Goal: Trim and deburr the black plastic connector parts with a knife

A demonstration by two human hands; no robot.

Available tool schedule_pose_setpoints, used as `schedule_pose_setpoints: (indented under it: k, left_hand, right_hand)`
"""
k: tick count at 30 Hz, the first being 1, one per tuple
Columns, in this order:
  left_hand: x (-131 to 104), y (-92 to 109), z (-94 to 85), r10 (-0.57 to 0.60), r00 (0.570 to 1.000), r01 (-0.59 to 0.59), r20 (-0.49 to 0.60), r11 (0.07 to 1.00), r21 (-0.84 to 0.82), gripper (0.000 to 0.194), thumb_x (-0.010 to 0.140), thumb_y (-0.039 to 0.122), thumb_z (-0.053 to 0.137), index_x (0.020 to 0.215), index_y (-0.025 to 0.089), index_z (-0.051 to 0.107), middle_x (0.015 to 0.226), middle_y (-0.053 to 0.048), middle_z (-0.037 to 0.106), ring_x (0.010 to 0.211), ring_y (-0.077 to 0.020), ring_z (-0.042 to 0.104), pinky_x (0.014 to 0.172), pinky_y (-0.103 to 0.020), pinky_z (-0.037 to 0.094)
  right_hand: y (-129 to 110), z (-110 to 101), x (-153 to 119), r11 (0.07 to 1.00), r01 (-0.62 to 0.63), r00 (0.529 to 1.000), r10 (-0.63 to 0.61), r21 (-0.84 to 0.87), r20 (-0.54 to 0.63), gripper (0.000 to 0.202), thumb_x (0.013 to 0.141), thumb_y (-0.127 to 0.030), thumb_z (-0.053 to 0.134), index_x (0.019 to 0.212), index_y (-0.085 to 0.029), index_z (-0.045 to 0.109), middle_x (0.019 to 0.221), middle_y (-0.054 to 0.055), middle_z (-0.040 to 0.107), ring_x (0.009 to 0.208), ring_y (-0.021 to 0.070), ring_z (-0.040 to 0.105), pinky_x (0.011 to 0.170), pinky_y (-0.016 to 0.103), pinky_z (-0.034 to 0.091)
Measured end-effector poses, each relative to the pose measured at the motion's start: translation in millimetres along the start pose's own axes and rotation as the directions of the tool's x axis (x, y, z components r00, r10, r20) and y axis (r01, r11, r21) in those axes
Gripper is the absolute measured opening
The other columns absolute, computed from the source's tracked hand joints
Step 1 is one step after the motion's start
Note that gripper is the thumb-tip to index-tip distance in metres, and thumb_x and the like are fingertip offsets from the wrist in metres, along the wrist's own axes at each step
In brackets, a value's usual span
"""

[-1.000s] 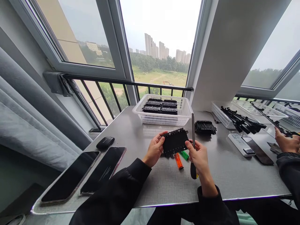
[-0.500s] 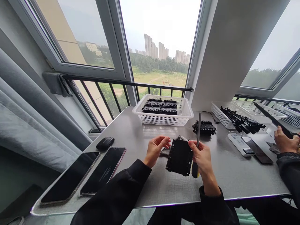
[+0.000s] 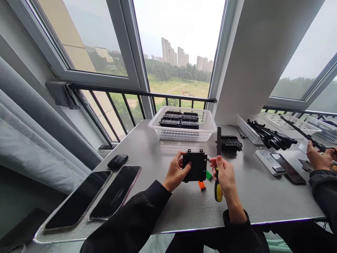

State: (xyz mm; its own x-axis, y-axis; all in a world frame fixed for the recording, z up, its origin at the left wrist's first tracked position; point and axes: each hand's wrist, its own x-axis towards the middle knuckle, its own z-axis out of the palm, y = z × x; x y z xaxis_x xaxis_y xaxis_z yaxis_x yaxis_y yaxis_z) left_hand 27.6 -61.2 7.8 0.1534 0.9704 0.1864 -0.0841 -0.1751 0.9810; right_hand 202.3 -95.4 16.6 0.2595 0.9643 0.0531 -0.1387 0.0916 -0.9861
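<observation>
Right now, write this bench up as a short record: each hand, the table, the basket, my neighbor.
Left hand: grips a black panel
Right hand: holds a flat-bladed tool, blade up
Table: orange piece, green piece, stack of black parts
White basket: black panels
Co-worker's hand: holds a long black part

A light workshop for bench work by hand, laid out along the windows (image 3: 180, 42): a smooth grey table (image 3: 189, 216) serves as the bench, with white baskets (image 3: 181, 135) of black parts (image 3: 179, 120) on its far side and a hand tool (image 3: 218, 146) with a yellow-and-black handle near the middle. At right, a second person's hand (image 3: 319, 158) grips a long black piece (image 3: 300, 130); at left, a grey curtain (image 3: 39, 144) lends the room a homelike look.
</observation>
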Motion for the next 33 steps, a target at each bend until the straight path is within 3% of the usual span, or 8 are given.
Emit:
schedule_pose_setpoints:
  k: [4, 8, 10, 15, 21, 27, 33]
  left_hand:
    - [1.2, 0.9, -3.1, 0.112, 0.980, -0.088, -0.162, 0.985, 0.147, 0.030, 0.075, 0.034, 0.067, 0.093, 0.022, 0.046, 0.071, 0.003, 0.064, 0.065, -0.0142, 0.063, 0.058, -0.023, 0.048]
    - [-0.7, 2.6, -1.9, 0.162, 0.971, -0.133, -0.175, 0.977, 0.167, 0.030, 0.075, 0.031, 0.067, 0.093, 0.022, 0.046, 0.070, 0.003, 0.065, 0.065, -0.0151, 0.065, 0.062, -0.026, 0.050]
    - [-1.9, 3.4, -1.0, 0.178, 0.971, -0.153, -0.159, 0.976, 0.156, 0.030, 0.074, 0.029, 0.068, 0.092, 0.022, 0.045, 0.070, 0.004, 0.066, 0.065, -0.0149, 0.065, 0.062, -0.026, 0.050]
    - [-4.2, 4.5, -0.3, 0.176, 0.973, -0.158, -0.149, 0.979, 0.129, 0.027, 0.075, 0.029, 0.068, 0.089, 0.022, 0.046, 0.070, 0.003, 0.066, 0.064, -0.0146, 0.065, 0.060, -0.025, 0.050]
    - [-3.1, 4.8, -2.0, 0.118, 0.970, -0.097, -0.212, 0.990, 0.103, 0.030, 0.074, 0.031, 0.068, 0.091, 0.022, 0.045, 0.070, 0.002, 0.067, 0.061, -0.0147, 0.064, 0.057, -0.025, 0.050]
    - [-1.9, 2.4, -2.0, 0.165, 0.965, -0.143, -0.204, 0.983, 0.118, 0.029, 0.075, 0.028, 0.067, 0.092, 0.022, 0.044, 0.070, 0.003, 0.066, 0.062, -0.0138, 0.063, 0.059, -0.024, 0.050]
    - [-3.3, 2.7, -1.4, 0.167, 0.966, -0.146, -0.198, 0.983, 0.114, 0.028, 0.076, 0.027, 0.067, 0.093, 0.022, 0.045, 0.071, 0.002, 0.066, 0.064, -0.0147, 0.065, 0.059, -0.024, 0.050]
  right_hand:
    - [-6.5, 6.5, -11.3, 0.997, -0.039, 0.995, 0.046, -0.071, 0.092, 0.061, 0.077, -0.074, 0.054, 0.065, -0.015, 0.060, 0.052, -0.003, 0.046, 0.037, 0.0055, 0.032, 0.033, 0.020, 0.023]
    - [-5.0, 19.4, -23.6, 0.971, 0.036, 0.954, 0.037, -0.236, 0.296, 0.060, 0.085, -0.069, 0.046, 0.062, -0.015, 0.061, 0.047, -0.002, 0.047, 0.039, 0.0074, 0.036, 0.039, 0.022, 0.027]
    - [-2.9, 24.3, -26.4, 0.939, 0.102, 0.938, 0.018, -0.327, 0.345, 0.059, 0.089, -0.064, 0.044, 0.061, -0.016, 0.062, 0.046, -0.001, 0.048, 0.042, 0.0094, 0.040, 0.043, 0.023, 0.029]
    - [-3.1, 22.3, -22.7, 0.852, 0.226, 0.951, -0.088, -0.473, 0.297, 0.056, 0.091, -0.058, 0.042, 0.056, -0.018, 0.059, 0.048, 0.000, 0.051, 0.047, 0.0128, 0.045, 0.049, 0.025, 0.029]
    - [-1.9, 12.4, -15.5, 0.868, 0.147, 0.980, -0.063, -0.474, 0.189, 0.057, 0.090, -0.061, 0.040, 0.055, -0.019, 0.053, 0.047, 0.000, 0.049, 0.044, 0.0119, 0.040, 0.046, 0.025, 0.025]
    - [1.8, 19.8, -21.3, 0.920, 0.122, 0.951, -0.001, -0.373, 0.309, 0.057, 0.090, -0.063, 0.041, 0.057, -0.019, 0.056, 0.044, -0.001, 0.046, 0.042, 0.0111, 0.038, 0.045, 0.025, 0.026]
    - [2.5, 18.6, -18.9, 0.913, 0.090, 0.958, 0.030, -0.398, 0.285, 0.059, 0.089, -0.065, 0.042, 0.056, -0.019, 0.057, 0.043, -0.001, 0.047, 0.040, 0.0118, 0.040, 0.044, 0.026, 0.025]
